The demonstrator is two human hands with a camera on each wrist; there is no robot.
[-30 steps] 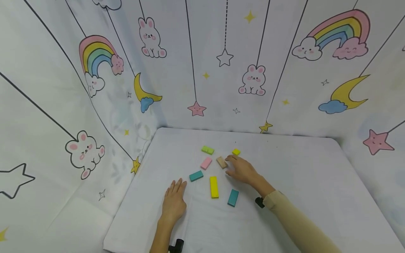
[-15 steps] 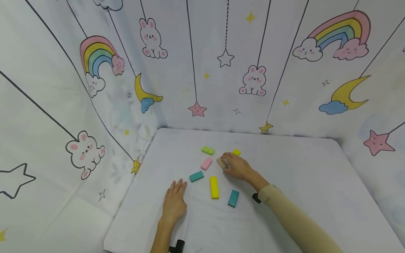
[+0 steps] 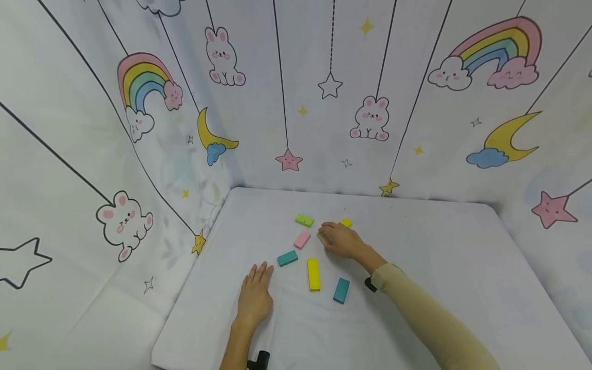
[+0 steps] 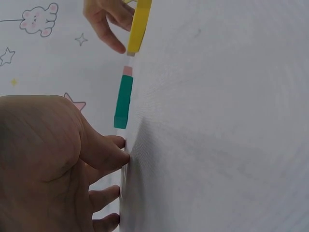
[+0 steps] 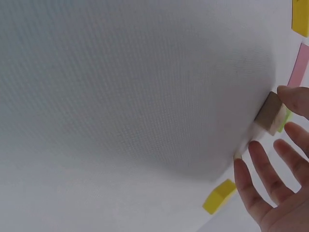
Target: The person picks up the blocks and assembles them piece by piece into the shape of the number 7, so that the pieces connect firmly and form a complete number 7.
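Observation:
My left hand (image 3: 254,298) lies palm down on the white tabletop, fingers spread, holding nothing. Just beyond its fingertips is a teal block (image 3: 288,258). Over a small wooden block (image 5: 269,111) hovers my right hand (image 3: 342,240), which covers most of it in the head view. In the right wrist view the thumb overlaps one corner of the wooden block, while the other fingers are loosely bent and spread past its far side. A pink block (image 3: 302,240) lies left of that hand. Behind it a small yellow block (image 3: 346,222) is partly covered.
A long yellow block (image 3: 313,275) and a second teal block (image 3: 341,291) lie between the forearms. Farther back is a lime-green block (image 3: 304,220). The white cloth-covered table (image 3: 439,267) meets a patterned curtain (image 3: 259,103) at the back and sides.
My right hand has shifted left over the wooden block, covering more of it, with the thumb coming up to it. The left hand and the blocks have stayed put.

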